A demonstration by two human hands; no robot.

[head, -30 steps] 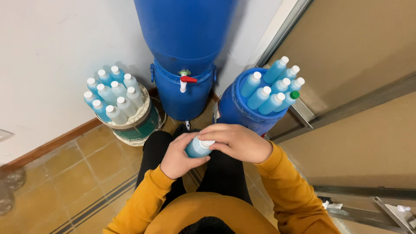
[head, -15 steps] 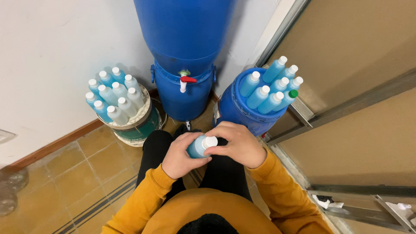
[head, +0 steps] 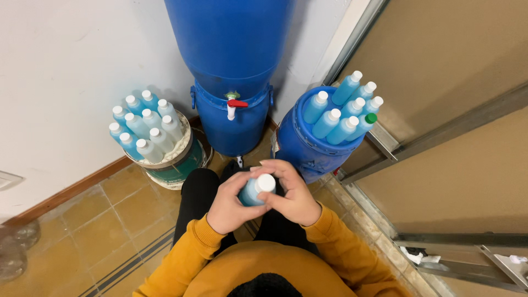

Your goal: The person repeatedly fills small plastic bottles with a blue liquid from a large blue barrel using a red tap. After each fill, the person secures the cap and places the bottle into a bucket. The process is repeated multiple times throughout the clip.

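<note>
Bottle (head: 252, 191) of pale blue liquid sits clamped in the left hand (head: 231, 201), whose fingers wrap its body from the left and below, over the person's lap. Its long axis tilts up and to the right of that grip, so the white cap (head: 265, 182) stands just clear of the left fingers. The right hand (head: 291, 192) closes in from the other side, thumb and fingertips curled about the cap; they seem to touch it, though the view from above does not show how firmly they pinch. The right hand is thus the nearer to the cap, the left to the body. Beyond the grip, straight ahead, a blue drum (head: 231, 118) with a red-handled tap (head: 235, 104) stands against the wall under a larger blue barrel (head: 228, 38). Ahead and to the left of the grip, a green-sided bucket (head: 179, 159) carries a cluster of capped bottles (head: 144, 125). Ahead and to the right, a smaller blue drum (head: 300, 140) bears more capped bottles (head: 344, 107) leaning outward, one with a green cap (head: 372, 118).
</note>
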